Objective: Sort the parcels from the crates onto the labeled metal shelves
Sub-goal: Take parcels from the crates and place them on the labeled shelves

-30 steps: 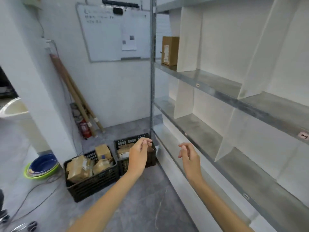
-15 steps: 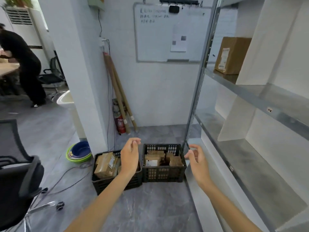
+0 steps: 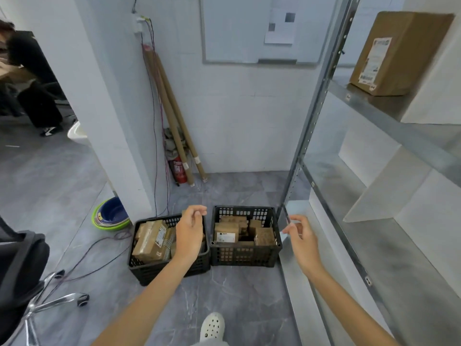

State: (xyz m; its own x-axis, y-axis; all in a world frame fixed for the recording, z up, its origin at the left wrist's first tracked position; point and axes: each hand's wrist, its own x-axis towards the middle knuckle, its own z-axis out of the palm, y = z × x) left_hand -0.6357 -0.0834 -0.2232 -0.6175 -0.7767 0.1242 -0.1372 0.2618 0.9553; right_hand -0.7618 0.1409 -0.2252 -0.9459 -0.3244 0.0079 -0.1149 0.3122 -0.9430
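Note:
Two black plastic crates stand side by side on the grey floor, both filled with brown cardboard parcels. The left crate (image 3: 149,269) lies under my left hand (image 3: 190,232), which hovers above it with loosely curled fingers and holds nothing. The right crate (image 3: 245,255) sits against the foot of the metal shelves (image 3: 389,121). My right hand (image 3: 303,237) floats empty beside the shelf upright, fingers relaxed. One large brown parcel (image 3: 396,53) with a white label stands on an upper shelf.
Cardboard tubes (image 3: 174,116) and a red fire extinguisher (image 3: 180,168) lean in the corner. Stacked bowls (image 3: 111,217) and cables lie left of the crates. An office chair (image 3: 22,275) stands at lower left. A person in black stands far left. My white shoe (image 3: 212,325) is below.
My view has swung left and down from the shelves toward the crates, which now look closer. Both hands stay raised and empty, now over and beside the crates.

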